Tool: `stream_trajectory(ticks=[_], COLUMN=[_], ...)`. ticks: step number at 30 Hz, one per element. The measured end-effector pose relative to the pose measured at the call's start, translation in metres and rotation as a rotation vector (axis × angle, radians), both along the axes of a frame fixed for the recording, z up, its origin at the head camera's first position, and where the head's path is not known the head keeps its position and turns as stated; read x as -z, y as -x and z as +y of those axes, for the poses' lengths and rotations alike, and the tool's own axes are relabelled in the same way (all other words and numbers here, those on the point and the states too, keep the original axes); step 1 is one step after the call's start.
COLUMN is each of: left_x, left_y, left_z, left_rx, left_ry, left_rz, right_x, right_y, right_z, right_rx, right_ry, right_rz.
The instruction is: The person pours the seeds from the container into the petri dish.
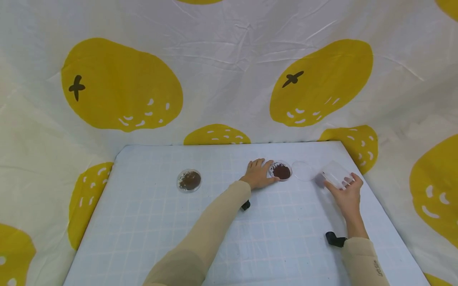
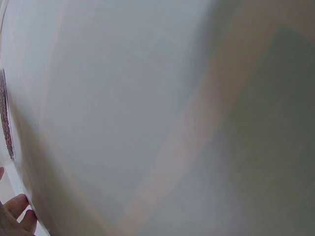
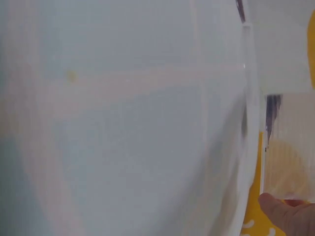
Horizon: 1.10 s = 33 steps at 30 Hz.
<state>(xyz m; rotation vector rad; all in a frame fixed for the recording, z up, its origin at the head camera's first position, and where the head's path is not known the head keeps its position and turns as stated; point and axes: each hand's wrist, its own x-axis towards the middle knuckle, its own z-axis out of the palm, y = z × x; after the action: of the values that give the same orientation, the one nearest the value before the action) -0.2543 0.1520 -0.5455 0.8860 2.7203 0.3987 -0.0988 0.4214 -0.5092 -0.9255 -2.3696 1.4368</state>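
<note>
In the head view, my left hand [image 1: 258,175] spans the left side of a round petri dish [image 1: 281,171], thumb at its near edge and forefinger at its far edge. Dark brown soil-like matter and white granules fill that dish. The left wrist view catches only a few fingers [image 2: 17,206] low at the left, below the dish's brown edge [image 2: 6,118]. A clear, ribbed plastic box [image 1: 335,174] is tilted in the grip of my right hand [image 1: 346,194]. Dark matter [image 3: 271,115] shows along one side of the box in the right wrist view.
A clear round lid [image 1: 303,171] lies between the dish and the box. Farther left stands a second petri dish [image 1: 189,180] with brown matter and white granules. A pale checked cloth covers the table [image 1: 143,230], and a fruit-patterned curtain [image 1: 222,91] hangs behind it.
</note>
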Motion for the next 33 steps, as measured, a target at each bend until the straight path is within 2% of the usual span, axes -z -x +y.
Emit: stream_trajectory(ticks=[6, 12, 22, 27, 33], left_x=[-0.004, -0.005, -0.006, -0.006, -0.007], left_y=[-0.002, -0.002, -0.002, -0.002, -0.002], left_z=[-0.001, -0.002, -0.003, -0.003, -0.003], left_rx=[-0.003, 0.002, 0.001, -0.001, 0.004], left_ry=[0.005, -0.001, -0.013, -0.018, -0.013], left_rz=[-0.015, -0.007, -0.005, -0.009, -0.009], right_x=[0.004, 0.006, 0.007, 0.010, 0.013], right_y=[-0.002, -0.003, -0.004, -0.004, -0.004], right_z=[0.006, 0.009, 0.009, 0.011, 0.010], right_rx=[0.060, 0.082, 0.134, 0.140, 0.131], right_ry=[0.023, 0.037, 0.046, -0.007, -0.058], right_rz=[0.008, -0.021, -0.016, 0.001, -0.025])
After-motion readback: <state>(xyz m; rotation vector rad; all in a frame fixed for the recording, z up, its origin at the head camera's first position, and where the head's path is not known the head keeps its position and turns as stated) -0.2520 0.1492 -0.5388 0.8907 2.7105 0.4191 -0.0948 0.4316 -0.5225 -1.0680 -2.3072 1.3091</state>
